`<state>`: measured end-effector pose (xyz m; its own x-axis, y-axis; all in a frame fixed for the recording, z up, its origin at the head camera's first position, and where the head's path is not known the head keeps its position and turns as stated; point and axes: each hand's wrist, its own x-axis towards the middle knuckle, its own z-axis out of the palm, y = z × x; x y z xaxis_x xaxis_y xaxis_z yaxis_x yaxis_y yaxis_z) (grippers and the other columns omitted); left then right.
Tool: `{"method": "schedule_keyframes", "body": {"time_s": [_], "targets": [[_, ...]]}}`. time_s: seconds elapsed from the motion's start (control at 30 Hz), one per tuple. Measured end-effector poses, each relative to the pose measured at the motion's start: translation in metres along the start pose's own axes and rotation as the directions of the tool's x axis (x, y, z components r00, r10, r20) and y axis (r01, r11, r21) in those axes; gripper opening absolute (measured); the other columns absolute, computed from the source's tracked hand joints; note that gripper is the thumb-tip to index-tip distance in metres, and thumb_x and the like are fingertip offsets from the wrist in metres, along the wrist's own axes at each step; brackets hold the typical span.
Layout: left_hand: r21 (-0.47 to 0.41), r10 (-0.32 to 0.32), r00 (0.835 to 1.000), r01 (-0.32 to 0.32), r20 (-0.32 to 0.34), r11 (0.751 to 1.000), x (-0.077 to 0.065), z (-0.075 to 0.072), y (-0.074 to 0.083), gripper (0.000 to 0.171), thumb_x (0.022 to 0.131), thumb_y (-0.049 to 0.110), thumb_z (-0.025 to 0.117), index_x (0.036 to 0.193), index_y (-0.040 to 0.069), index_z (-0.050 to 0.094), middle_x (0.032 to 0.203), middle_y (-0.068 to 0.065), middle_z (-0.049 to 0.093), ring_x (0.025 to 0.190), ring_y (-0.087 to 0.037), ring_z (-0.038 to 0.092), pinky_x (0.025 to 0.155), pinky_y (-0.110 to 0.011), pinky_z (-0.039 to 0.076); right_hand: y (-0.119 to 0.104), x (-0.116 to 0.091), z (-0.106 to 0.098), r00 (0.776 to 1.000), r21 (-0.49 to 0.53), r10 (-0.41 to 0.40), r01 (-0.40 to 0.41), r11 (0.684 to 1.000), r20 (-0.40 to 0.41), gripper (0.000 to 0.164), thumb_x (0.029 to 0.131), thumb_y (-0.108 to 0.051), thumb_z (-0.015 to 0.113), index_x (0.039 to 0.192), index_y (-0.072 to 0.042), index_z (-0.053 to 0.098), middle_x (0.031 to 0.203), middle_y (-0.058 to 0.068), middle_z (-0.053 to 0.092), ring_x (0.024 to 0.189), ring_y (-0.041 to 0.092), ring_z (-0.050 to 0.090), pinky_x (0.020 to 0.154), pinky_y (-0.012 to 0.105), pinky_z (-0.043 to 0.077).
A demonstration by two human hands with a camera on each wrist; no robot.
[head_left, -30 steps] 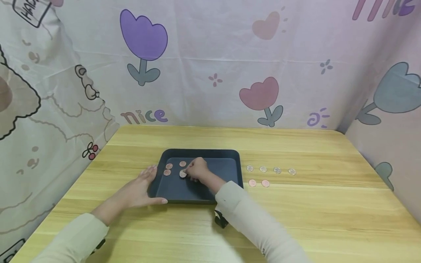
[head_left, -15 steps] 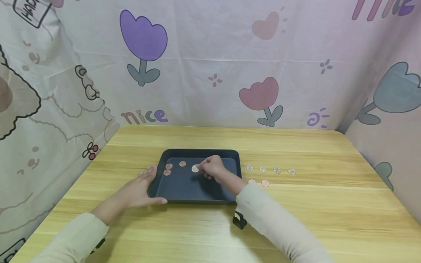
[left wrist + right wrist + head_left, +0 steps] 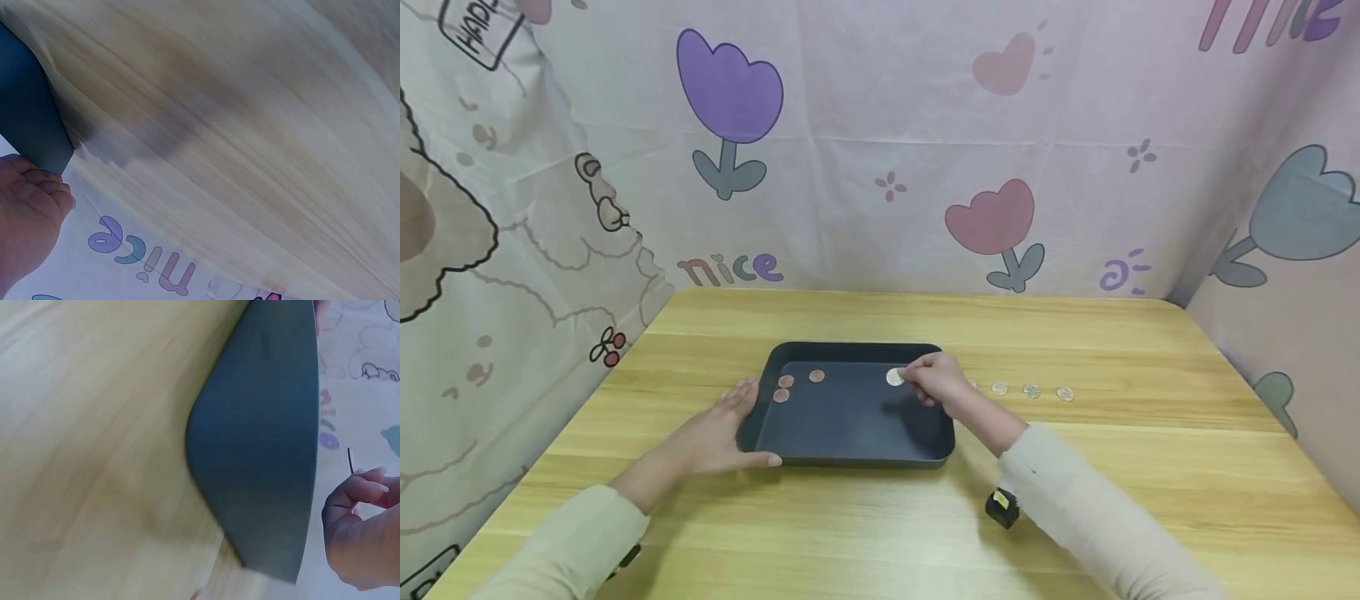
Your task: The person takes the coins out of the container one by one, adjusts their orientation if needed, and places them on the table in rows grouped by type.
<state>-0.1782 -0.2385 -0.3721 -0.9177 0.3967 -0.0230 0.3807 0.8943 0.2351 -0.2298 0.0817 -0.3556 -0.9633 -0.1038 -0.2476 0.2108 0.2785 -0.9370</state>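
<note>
My right hand (image 3: 936, 379) pinches a silver coin (image 3: 894, 377) between thumb and fingertips, above the right part of a dark rectangular tray (image 3: 850, 461). In the right wrist view the coin (image 3: 350, 460) appears almost edge-on, above the tray's rim. Three copper coins lie in the tray; one copper coin (image 3: 816, 377) sits apart from the two at the left. My left hand (image 3: 715, 433) rests against the tray's left side, its fingers along the wall and its thumb stretched out at the front corner. The left wrist view shows those fingers touching the tray (image 3: 37, 112).
Right of the tray, silver coins form a row on the wooden table (image 3: 1150, 467); one silver coin (image 3: 1032, 391) is near its middle, and the leftmost is partly behind my right hand. My right forearm covers the table in front of that row. A patterned cloth (image 3: 850, 167) hangs behind.
My right hand has carried the silver coin from the tray's left part across to its right part. The forearm now hides the copper coins on the table. My left hand has stayed put.
</note>
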Motion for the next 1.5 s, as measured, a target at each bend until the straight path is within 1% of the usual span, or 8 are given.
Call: {"method": "schedule_keyframes", "body": {"time_s": [0.17,0.27,0.4,0.53,0.77,0.97,1.23,1.5], "targets": [[-0.003,-0.008,1.0,0.008,0.003,1.0,0.0,0.0,0.0,0.117,0.067,0.069,0.065,0.141,-0.012,0.024,0.148,-0.029,0.023,0.136,-0.047,0.024,0.106,-0.058,0.029,0.007,-0.003,-0.022,1.0,-0.006,0.015,-0.015,1.0,-0.002,0.014,0.089,-0.009,0.058,0.088,0.005,0.06,0.052,-0.003,0.046,0.044,0.005,0.037,0.041,0.015,0.03],[-0.002,-0.007,1.0,0.007,0.006,1.0,0.001,0.0,-0.001,0.117,0.067,0.07,0.064,0.141,-0.012,0.023,0.149,-0.029,0.023,0.136,-0.047,0.023,0.107,-0.058,0.029,0.011,-0.005,-0.035,1.0,0.014,0.028,-0.028,1.0,-0.009,0.012,0.089,-0.008,0.057,0.086,0.004,0.058,0.054,-0.003,0.047,0.044,0.005,0.038,0.04,0.015,0.03],[0.002,-0.008,1.0,0.008,0.006,1.0,0.001,0.002,-0.002,0.118,0.067,0.071,0.063,0.142,-0.011,0.023,0.149,-0.029,0.022,0.137,-0.046,0.023,0.107,-0.057,0.028,0.015,-0.009,-0.053,0.999,0.024,0.031,-0.031,0.999,-0.01,0.013,0.09,-0.007,0.055,0.087,0.005,0.057,0.055,-0.003,0.047,0.045,0.004,0.038,0.041,0.015,0.03],[-0.003,-0.007,1.0,0.007,0.001,1.0,0.002,0.004,-0.002,0.119,0.067,0.071,0.063,0.142,-0.012,0.022,0.149,-0.029,0.022,0.137,-0.046,0.023,0.108,-0.057,0.028,0.02,-0.013,-0.07,1.0,-0.004,0.018,-0.018,1.0,-0.014,0.015,0.091,-0.007,0.054,0.09,0.008,0.057,0.055,-0.005,0.047,0.045,0.003,0.039,0.041,0.014,0.032],[-0.007,-0.012,1.0,0.012,0.005,1.0,0.001,0.004,-0.001,0.119,0.067,0.071,0.063,0.142,-0.011,0.022,0.149,-0.029,0.022,0.137,-0.047,0.022,0.107,-0.058,0.028,0.033,-0.018,-0.097,0.999,-0.019,0.029,-0.03,0.999,-0.032,0.014,0.092,-0.008,0.053,0.089,0.005,0.056,0.056,-0.006,0.049,0.046,0.001,0.04,0.041,0.012,0.033],[-0.004,-0.016,1.0,0.016,0.003,1.0,0.0,0.004,-0.001,0.119,0.067,0.071,0.063,0.142,-0.011,0.022,0.149,-0.029,0.022,0.136,-0.047,0.023,0.107,-0.058,0.028,0.041,-0.024,-0.121,0.998,-0.059,0.037,-0.04,0.997,-0.045,0.019,0.093,-0.011,0.052,0.096,0.007,0.056,0.059,-0.006,0.051,0.047,0.0,0.041,0.042,0.012,0.035],[0.009,-0.015,1.0,0.015,0.0,1.0,0.001,0.004,0.0,0.118,0.067,0.071,0.063,0.142,-0.011,0.023,0.149,-0.029,0.022,0.136,-0.047,0.023,0.107,-0.058,0.029,0.053,-0.035,-0.154,0.995,-0.083,0.043,-0.051,0.995,-0.093,0.025,0.093,-0.011,0.051,0.104,0.011,0.055,0.062,-0.008,0.052,0.05,-0.001,0.043,0.044,0.012,0.038],[0.004,-0.016,1.0,0.016,0.002,1.0,-0.001,0.002,0.0,0.117,0.067,0.069,0.064,0.141,-0.012,0.023,0.149,-0.029,0.022,0.136,-0.047,0.023,0.107,-0.058,0.028,0.071,-0.042,-0.181,0.991,-0.102,0.071,-0.083,0.991,-0.114,0.018,0.094,-0.014,0.05,0.088,0.002,0.057,0.064,-0.008,0.053,0.05,-0.001,0.043,0.046,0.013,0.039]]}}
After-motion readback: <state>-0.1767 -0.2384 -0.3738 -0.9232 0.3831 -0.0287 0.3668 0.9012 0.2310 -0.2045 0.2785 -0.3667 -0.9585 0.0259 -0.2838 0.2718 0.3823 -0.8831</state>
